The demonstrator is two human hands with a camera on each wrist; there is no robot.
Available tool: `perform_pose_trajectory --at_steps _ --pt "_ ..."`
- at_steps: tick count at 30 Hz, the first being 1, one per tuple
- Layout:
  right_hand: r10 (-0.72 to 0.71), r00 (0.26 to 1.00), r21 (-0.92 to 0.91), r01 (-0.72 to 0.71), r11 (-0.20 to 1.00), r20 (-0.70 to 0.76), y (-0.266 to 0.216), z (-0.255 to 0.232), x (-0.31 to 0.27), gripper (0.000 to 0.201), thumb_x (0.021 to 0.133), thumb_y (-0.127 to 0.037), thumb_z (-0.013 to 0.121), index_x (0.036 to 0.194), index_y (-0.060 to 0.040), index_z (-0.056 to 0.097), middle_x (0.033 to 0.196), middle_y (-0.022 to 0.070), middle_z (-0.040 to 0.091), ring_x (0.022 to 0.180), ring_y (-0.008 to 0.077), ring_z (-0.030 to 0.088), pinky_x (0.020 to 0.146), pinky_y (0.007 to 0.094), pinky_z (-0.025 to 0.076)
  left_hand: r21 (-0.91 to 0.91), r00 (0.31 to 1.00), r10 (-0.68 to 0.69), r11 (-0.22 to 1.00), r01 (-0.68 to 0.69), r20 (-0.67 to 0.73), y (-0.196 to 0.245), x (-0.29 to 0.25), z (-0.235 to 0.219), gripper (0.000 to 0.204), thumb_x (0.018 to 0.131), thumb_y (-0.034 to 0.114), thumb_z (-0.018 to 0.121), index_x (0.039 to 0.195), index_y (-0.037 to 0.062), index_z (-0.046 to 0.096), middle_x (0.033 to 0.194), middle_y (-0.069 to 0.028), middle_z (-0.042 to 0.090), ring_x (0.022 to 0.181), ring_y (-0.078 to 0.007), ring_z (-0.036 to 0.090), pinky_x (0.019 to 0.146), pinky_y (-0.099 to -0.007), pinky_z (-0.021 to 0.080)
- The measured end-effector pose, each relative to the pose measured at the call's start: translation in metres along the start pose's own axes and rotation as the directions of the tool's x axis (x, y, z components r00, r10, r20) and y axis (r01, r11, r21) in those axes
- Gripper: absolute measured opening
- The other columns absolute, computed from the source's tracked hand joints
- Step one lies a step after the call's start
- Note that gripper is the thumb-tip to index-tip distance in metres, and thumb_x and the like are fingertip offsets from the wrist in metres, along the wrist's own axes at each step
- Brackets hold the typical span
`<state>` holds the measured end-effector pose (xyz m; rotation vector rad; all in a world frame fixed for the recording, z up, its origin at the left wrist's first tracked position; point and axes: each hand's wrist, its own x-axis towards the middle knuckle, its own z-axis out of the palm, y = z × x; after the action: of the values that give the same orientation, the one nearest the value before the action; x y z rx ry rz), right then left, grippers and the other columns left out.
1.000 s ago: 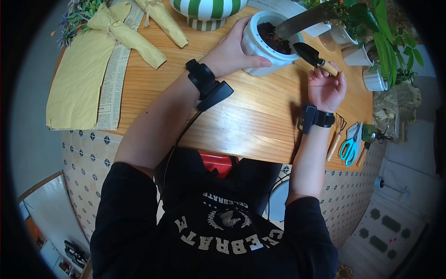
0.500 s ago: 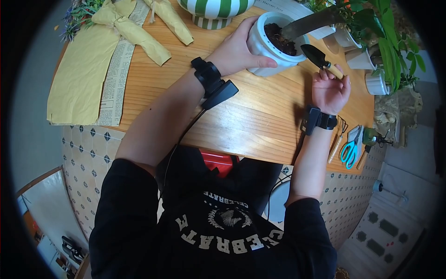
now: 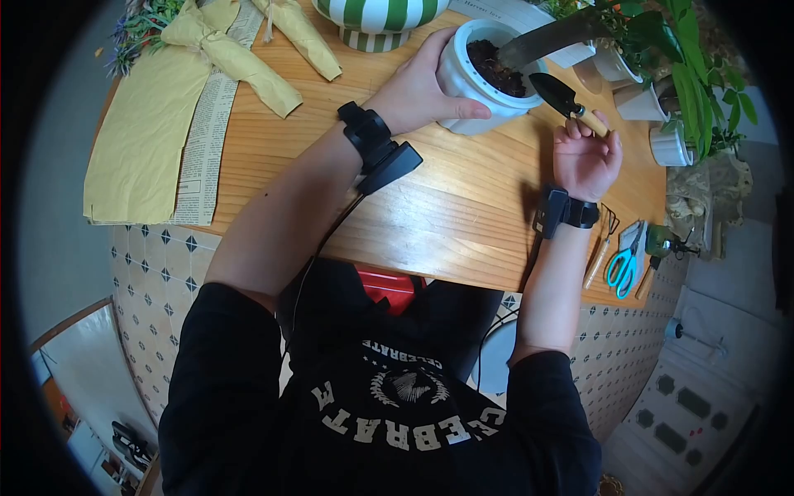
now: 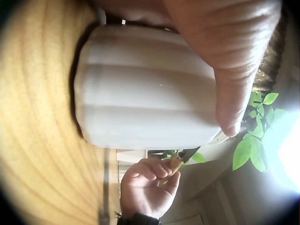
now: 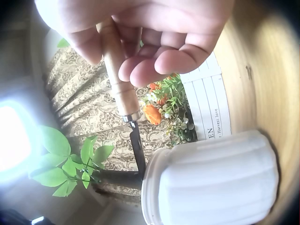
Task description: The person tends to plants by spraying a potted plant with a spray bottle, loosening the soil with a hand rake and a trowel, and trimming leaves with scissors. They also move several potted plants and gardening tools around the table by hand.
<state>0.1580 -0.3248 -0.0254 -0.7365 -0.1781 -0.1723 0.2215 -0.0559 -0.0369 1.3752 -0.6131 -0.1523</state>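
Note:
A white ribbed flowerpot [image 3: 475, 112] with dark soil [image 3: 495, 70] stands on the wooden table, and a thick plant stem [image 3: 550, 40] leans out of it to the right. My left hand [image 3: 418, 91] grips the pot's left side, its thumb lying along the front below the rim. In the right wrist view a small trowel's wooden handle [image 5: 119, 79] is pinched between thumb and fingers of my right hand [image 3: 585, 161]. The trowel's black blade [image 3: 552, 93] points at the pot's right rim. Green leaves [image 5: 56, 150] show at the stem's top.
Brown paper wraps [image 3: 240, 70] and newspaper [image 3: 198, 157] lie at the left. A green-striped pot [image 3: 380, 16] stands at the back. Small white pots [image 3: 670, 146] line the right. A hand rake [image 3: 602, 248] and blue-handled scissors [image 3: 622, 271] lie near the front right edge.
The view shifts slightly, moving the whole scene a little. Both hands keep their holds on the pot and the trowel, and the blade stays beside the rim.

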Motion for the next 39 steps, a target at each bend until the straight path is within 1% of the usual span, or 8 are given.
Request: perform_pose_trajectory --at_steps 5,11,17,20,23,26,32,39 --pt "0.003 1.000 -0.010 -0.003 1.000 -0.006 0.0015 0.0028 -0.0005 0.041 0.088 -0.035 0.051 0.107 0.0006 0.057 0.080 0.0076 0.051 0.077 0.0215 0.045 0.071 0.0337 0.038 0.019 1.000 0.012 1.000 -0.012 0.010 -0.0015 0.0003 -0.0007 0.097 0.063 0.021 0.085 0.139 0.0035 0.026 0.132 -0.0097 0.042 0.126 -0.0194 0.038 0.107 -0.0349 0.031" --pt "0.008 1.000 -0.009 -0.008 1.000 -0.029 0.0025 0.0016 0.0001 0.041 0.088 -0.035 0.051 0.105 0.0011 0.058 0.079 0.0081 0.052 0.075 0.0217 0.046 0.070 0.0336 0.038 -0.027 1.000 0.003 1.000 -0.002 0.025 -0.0013 -0.0001 0.0000 0.101 0.064 0.023 0.084 0.140 0.0024 0.022 0.134 -0.0104 0.040 0.127 -0.0198 0.036 0.107 -0.0354 0.030" --pt "0.029 1.000 -0.027 -0.029 0.999 -0.005 0.0021 -0.0007 0.0009 0.040 0.088 -0.035 0.051 0.105 0.0010 0.058 0.079 0.0080 0.052 0.075 0.0212 0.046 0.069 0.0335 0.038 0.002 0.999 0.027 1.000 -0.027 0.038 -0.0012 0.0000 -0.0007 0.101 0.066 0.024 0.083 0.141 0.0019 0.019 0.135 -0.0113 0.039 0.128 -0.0204 0.035 0.108 -0.0352 0.029" --pt "0.021 1.000 -0.023 -0.021 1.000 -0.009 0.0025 -0.0013 0.0011 0.040 0.087 -0.034 0.051 0.106 0.0008 0.058 0.080 0.0080 0.052 0.076 0.0210 0.045 0.069 0.0334 0.038 -0.100 0.998 0.021 0.995 -0.015 0.057 0.0010 -0.0005 -0.0005 0.100 0.068 0.024 0.082 0.141 0.0022 0.018 0.136 -0.0117 0.038 0.129 -0.0205 0.034 0.108 -0.0351 0.028" --pt "0.016 1.000 0.014 -0.016 1.000 -0.021 0.0010 -0.0025 0.0014 0.039 0.087 -0.033 0.052 0.107 0.0005 0.058 0.082 0.0080 0.052 0.076 0.0210 0.045 0.069 0.0334 0.038 -0.116 0.996 0.028 0.993 -0.018 0.084 0.0004 -0.0006 -0.0017 0.099 0.070 0.024 0.080 0.142 0.0018 0.017 0.137 -0.0118 0.037 0.130 -0.0206 0.033 0.108 -0.0350 0.027" --pt "-0.004 1.000 0.013 0.005 1.000 -0.026 0.0005 -0.0015 0.0005 0.040 0.086 -0.032 0.052 0.108 0.0002 0.057 0.083 0.0082 0.052 0.077 0.0211 0.045 0.070 0.0336 0.038 -0.042 0.993 0.059 0.998 -0.055 0.100 -0.0027 -0.0008 -0.0004 0.099 0.070 0.022 0.080 0.142 0.0012 0.015 0.137 -0.0120 0.036 0.130 -0.0208 0.032 0.109 -0.0352 0.027" --pt "-0.014 1.000 -0.116 0.014 0.993 0.002 0.0039 0.0035 0.0000 0.039 0.086 -0.031 0.052 0.106 0.0021 0.058 0.082 0.0095 0.053 0.077 0.0218 0.049 0.068 0.0334 0.040 -0.047 0.995 0.016 0.999 -0.011 0.097 0.0034 -0.0004 0.0015 0.099 0.068 0.017 0.081 0.142 0.0004 0.017 0.137 -0.0121 0.038 0.129 -0.0204 0.035 0.108 -0.0346 0.029" --pt "-0.003 1.000 -0.142 0.004 0.990 0.008 0.0054 0.0038 0.0001 0.040 0.087 -0.031 0.053 0.106 0.0034 0.058 0.080 0.0100 0.054 0.075 0.0221 0.050 0.067 0.0336 0.041 -0.067 0.997 0.015 0.998 -0.009 0.080 0.0045 -0.0006 0.0033 0.098 0.065 0.014 0.083 0.140 0.0004 0.021 0.135 -0.0116 0.040 0.127 -0.0197 0.037 0.107 -0.0340 0.030"
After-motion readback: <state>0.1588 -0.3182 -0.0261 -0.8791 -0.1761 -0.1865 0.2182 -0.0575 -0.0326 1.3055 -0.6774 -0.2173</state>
